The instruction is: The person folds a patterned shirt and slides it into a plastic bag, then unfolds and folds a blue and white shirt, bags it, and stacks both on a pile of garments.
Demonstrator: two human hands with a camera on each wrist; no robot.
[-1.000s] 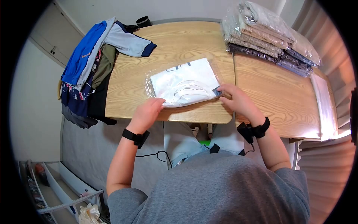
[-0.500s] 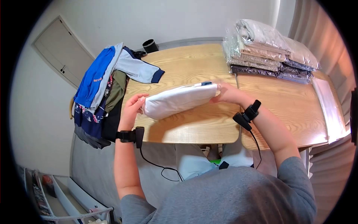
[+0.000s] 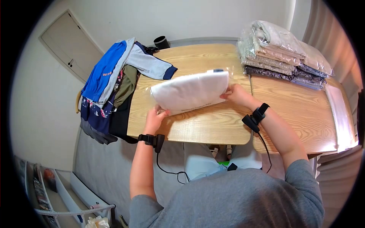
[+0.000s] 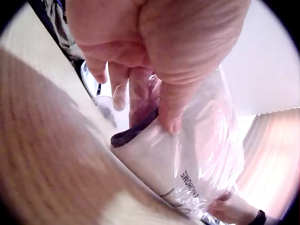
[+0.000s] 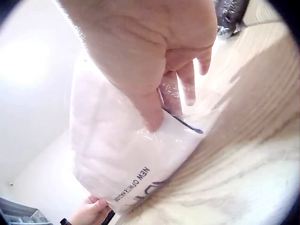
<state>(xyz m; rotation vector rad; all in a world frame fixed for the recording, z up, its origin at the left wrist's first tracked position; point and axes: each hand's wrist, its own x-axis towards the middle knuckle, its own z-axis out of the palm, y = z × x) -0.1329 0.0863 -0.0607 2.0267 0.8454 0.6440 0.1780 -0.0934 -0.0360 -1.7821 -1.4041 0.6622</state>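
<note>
A folded white garment (image 3: 190, 91) in a clear plastic bag is held tilted up over the wooden table (image 3: 197, 131). My left hand (image 3: 155, 117) pinches its lower left corner, thumb on the near face and fingers behind. At the right edge my right hand (image 3: 236, 95) pinches it the same way. Dark lettering (image 5: 133, 185) runs along the lower part of the near face in the right wrist view. The left wrist view shows a dark trim (image 4: 136, 129) on the fold beside the left thumb.
Loose clothes (image 3: 110, 81) are heaped at the table's left side. A stack of bagged folded garments (image 3: 279, 53) stands at the back right, with flat clear plastic (image 3: 338, 114) along the right edge. Behind the table is a black bin (image 3: 161, 42); a shelf rack (image 3: 64, 197) stands lower left.
The bagged garment lay flat on the table, then both hands lifted it and tipped it up. Its lettered face now leans toward me, and the left hand has shifted to its lower corner.
</note>
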